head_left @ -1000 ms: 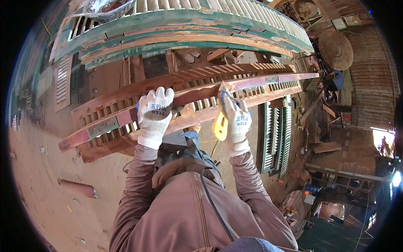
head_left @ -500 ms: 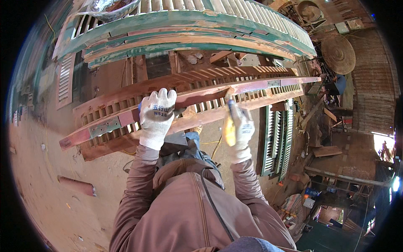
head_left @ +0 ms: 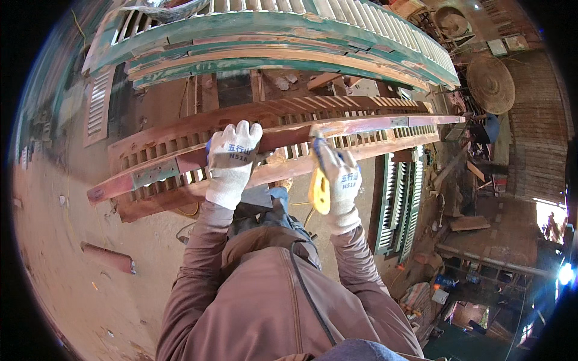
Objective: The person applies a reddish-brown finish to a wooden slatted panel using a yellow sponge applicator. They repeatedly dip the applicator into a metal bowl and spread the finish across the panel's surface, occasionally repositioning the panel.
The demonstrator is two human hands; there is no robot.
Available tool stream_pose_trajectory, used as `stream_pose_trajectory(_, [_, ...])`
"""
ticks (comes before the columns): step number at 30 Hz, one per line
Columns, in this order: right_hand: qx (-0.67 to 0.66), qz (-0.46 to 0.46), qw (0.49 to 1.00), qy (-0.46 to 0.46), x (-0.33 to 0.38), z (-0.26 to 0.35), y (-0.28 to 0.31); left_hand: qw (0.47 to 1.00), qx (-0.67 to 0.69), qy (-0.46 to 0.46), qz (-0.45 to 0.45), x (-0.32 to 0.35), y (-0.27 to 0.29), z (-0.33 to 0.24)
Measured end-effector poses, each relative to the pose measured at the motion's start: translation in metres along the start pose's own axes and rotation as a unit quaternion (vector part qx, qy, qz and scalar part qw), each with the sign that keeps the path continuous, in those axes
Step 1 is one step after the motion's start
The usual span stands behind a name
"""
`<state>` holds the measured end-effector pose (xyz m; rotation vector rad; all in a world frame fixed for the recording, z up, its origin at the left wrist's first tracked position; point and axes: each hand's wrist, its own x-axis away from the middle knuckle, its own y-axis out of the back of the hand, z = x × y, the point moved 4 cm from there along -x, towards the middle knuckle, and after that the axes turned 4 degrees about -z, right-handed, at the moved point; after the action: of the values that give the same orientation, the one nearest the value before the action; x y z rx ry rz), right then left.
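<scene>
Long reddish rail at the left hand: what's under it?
Under the rail, a slatted wooden shutter shows along both sides; the strip directly beneath is covered, and the left hand hides more.

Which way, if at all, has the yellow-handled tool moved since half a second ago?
Yes: the yellow-handled tool in the right hand has moved left along the wooden bar, now farther from the dark plate near the bar's right end.
</scene>
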<state>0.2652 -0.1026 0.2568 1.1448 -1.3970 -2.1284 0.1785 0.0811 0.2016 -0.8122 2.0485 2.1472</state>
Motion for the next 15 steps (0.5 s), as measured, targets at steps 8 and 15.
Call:
stream_pose_trajectory(8, [-0.314,-0.185,0.931,0.001,-0.042,0.009,-0.032,0.985,0.148,0.078,-0.039,-0.010,0.005,0.013])
stream_pose_trajectory(15, [-0.273,-0.202,0.940,0.002,-0.066,0.037,-0.103,0.996,-0.088,0.023,0.007,0.017,0.014,0.024])
